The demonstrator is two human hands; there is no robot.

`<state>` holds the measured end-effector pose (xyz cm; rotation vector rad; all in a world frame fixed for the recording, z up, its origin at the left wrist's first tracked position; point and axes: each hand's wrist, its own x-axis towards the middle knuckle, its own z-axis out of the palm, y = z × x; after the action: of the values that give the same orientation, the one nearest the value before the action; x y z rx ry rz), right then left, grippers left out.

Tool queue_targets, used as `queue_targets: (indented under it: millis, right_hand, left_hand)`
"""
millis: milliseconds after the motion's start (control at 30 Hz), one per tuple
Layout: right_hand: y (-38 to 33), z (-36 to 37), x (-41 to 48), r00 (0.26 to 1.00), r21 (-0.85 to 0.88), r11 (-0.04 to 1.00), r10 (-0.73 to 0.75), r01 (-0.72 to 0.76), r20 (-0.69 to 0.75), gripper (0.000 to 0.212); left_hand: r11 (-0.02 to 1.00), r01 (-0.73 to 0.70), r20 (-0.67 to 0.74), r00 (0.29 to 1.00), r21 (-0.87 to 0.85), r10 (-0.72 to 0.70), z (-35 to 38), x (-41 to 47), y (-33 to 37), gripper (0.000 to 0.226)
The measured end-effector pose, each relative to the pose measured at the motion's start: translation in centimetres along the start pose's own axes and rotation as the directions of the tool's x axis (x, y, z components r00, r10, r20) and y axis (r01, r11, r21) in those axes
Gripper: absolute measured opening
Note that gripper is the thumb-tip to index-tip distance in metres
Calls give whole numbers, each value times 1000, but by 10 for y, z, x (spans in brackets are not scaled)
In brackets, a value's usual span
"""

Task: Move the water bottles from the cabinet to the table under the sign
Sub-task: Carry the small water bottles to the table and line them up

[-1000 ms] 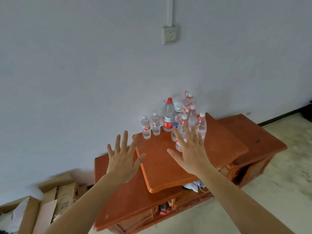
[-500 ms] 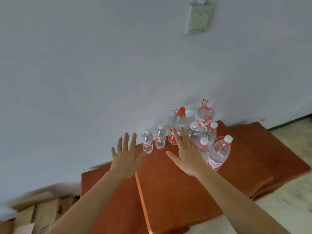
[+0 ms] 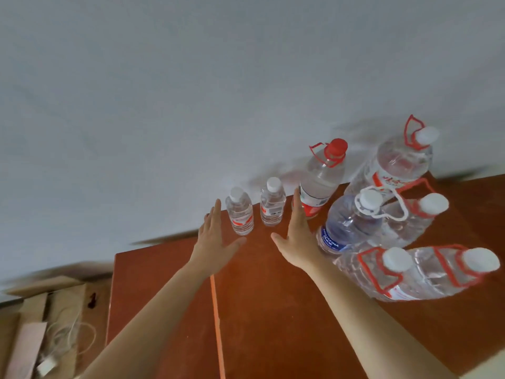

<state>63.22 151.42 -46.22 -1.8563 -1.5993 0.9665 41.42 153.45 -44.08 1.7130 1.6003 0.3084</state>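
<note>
A plain grey-white wall (image 3: 191,91) fills the view beyond both hands. Under them lies the reddish-brown wooden cabinet (image 3: 273,324). Its near and right edges are cut off by the frame, and the left forearm covers part of the orange edge line on its top.

All the water bottles stand on the cabinet. Right of the right forearm are two large clear plastic bottles with white caps and red handles (image 3: 426,280), their bodies smeared together so that neither outline is clear. Just beside the right hand (image 3: 297,239) is a large blue-labelled bottle with a white loop handle (image 3: 349,222). It hides the lower part of a white-capped bottle (image 3: 410,222) behind it. Farther off, against the wall, is another white-capped, red-handled bottle (image 3: 399,162).

Flattened brown cardboard boxes (image 3: 41,305) lie well to the left of the left hand (image 3: 216,242), blurred, with a white cable (image 3: 71,335) on them.

Beyond the right fingertips, which cover part of its label, stands a tall clear bottle with a red cap (image 3: 322,176). Between the hands stand two small clear bottles with white caps (image 3: 240,214). The left one is just beside the left fingers.

Both hands are flat and wide, fingers straight, thumbs spread, holding nothing. Whether either touches a bottle cannot be told.
</note>
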Motion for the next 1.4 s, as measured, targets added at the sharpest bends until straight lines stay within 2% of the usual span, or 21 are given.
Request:
queue_targets:
  millis: [100,267,367,467,633,833,933,1100,1300,1400]
  right_hand:
    - [23,26,26,999,108,993,50,-50,4,119]
    - [48,62,58,999,285,958,46,-38,-24,115]
    - [55,66,74,994,347,937,77,-43,-84,104]
    - [69,65,79,992,190,982,33,-9,-125,87]
    - [84,80,62,982,130,991,-9,34,-190,87]
    - [75,79,24,991,-73,997,-29,20,-133,85]
    - [83,87,-6,985,-64,998,17,-28,-169,83]
    - [91,100,-78,987,-125,992,-45,26,-156,83]
    - [95,110,-160,979,24,1000,23,-18,-205,83]
    - [100,113,-183,966,83,995,79,-60,-248,85]
  left_hand:
    - [993,5,-3,1000,-116,-5,23,31,-16,118]
    - [993,-21,-75,997,-116,12,48,61,-26,78]
    - [994,-43,-124,992,-98,31,54,67,-36,74]
    - [989,-93,-180,981,-114,71,57,71,-44,75]
    - [986,-98,-245,968,-134,62,68,66,-48,75]
    - [995,-36,-86,996,-98,27,59,27,-48,75]
    - [995,-5,-72,997,-104,-2,68,-10,-56,76]
    - [986,-15,-35,999,-169,9,86,-84,-73,69]
    - [982,-50,12,999,-181,53,97,-141,-91,68]
    - [975,2,-1,1000,-223,-2,100,-150,-91,71]
